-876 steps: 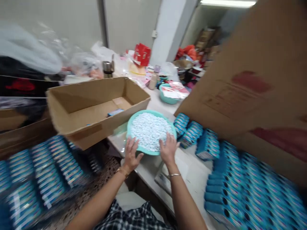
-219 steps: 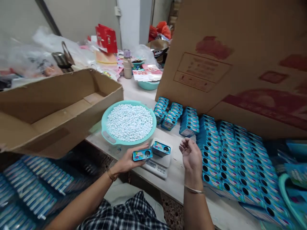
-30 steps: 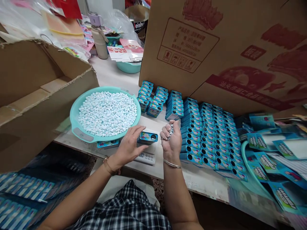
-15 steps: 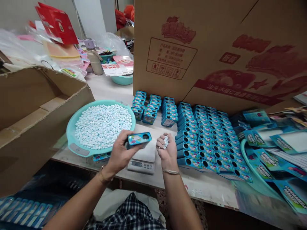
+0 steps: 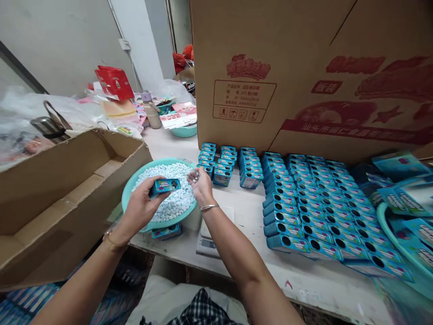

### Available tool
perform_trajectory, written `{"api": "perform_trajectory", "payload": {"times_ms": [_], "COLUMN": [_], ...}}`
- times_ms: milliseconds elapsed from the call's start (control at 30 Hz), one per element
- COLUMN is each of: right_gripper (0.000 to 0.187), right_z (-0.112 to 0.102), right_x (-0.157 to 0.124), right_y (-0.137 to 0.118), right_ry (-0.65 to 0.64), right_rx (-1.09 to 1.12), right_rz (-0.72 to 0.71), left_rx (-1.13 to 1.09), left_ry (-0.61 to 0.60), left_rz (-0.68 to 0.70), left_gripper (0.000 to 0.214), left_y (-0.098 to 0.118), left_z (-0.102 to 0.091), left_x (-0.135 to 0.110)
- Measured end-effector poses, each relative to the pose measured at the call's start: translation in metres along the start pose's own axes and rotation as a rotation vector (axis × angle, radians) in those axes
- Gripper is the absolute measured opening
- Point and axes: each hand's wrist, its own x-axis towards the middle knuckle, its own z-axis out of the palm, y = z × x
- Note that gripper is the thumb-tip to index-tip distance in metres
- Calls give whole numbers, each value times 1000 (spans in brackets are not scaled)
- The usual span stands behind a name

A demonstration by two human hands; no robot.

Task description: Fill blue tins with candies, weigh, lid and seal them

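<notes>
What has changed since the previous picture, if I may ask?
The left hand carried its small box from near the scale leftward over the bowl. The right hand, holding pellets, also moved left, to the bowl's edge. Both hands kept their hold; the rows of boxes stayed put.

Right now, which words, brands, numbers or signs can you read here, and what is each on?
"板装": on the big carton.
"产品名称": same carton, first line of its small print.
"汕头市": the carton's red band; the rest is unclear.
Four framed symbols: the carton.
"eish": brown package at the back, cut off.
Too small or blurred: the carton's other print, the box in the left hand, the blue boxes, the scale's display.
</notes>
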Motion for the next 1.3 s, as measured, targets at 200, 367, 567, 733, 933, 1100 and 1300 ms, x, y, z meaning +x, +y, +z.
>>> {"api": "perform_trajectory", "payload": {"times_ms": [200,367,567,733,933,1100,1300], "right_gripper": [28,27,25,26,27,36,32], "right_z": [2,8,4,-4,-5,-6,-23], "right_x": [-21,-27,-34,-50,-65,-65,-80], "right_y": [9,21,5,-14,-21,-22,-55], "right_ry": [39,-25,23,16,-8,75,54], "right_rx": [216,315,343,376,383,421,411], "right_rz": [303,293,267,265,195,221,214], "left_rx": [431,627,592,502,406,303,-9], "left_ry": [-251,-465,-401,-386,-324,-359,-166], "left_rz": [362,509,470,443,423,351,209], "left_gripper": [37,41,33,34,34,33,35], "left_y": [23,39,40,50,54,37,50], "left_z": [6,13,9,-1,3,14,22], "left_x": [30,43,49,42,36,38,26]}}
